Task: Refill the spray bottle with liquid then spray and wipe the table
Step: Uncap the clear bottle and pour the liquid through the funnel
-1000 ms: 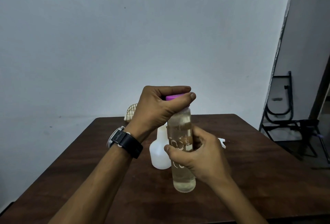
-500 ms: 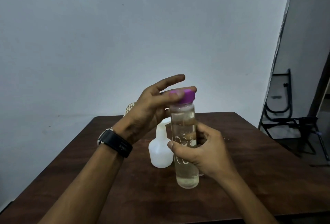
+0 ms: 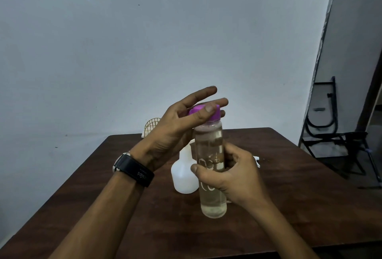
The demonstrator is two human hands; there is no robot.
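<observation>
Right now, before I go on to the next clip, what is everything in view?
clear bottle: one, clear with pale yellowish liquid, upright over the table
purple cap: one, purple, on that bottle
spray bottle: one, white, on the table behind the clear bottle
small object: one, white, mostly hidden behind the right hand
mesh object: one, golden, far table edge
table: one, dark brown
folding frame: one, black, by the right wall
wristwatch: one, black, left wrist
left hand: thumb across the cap, fingers stretched behind it
right hand: grips the clear bottle's middle
</observation>
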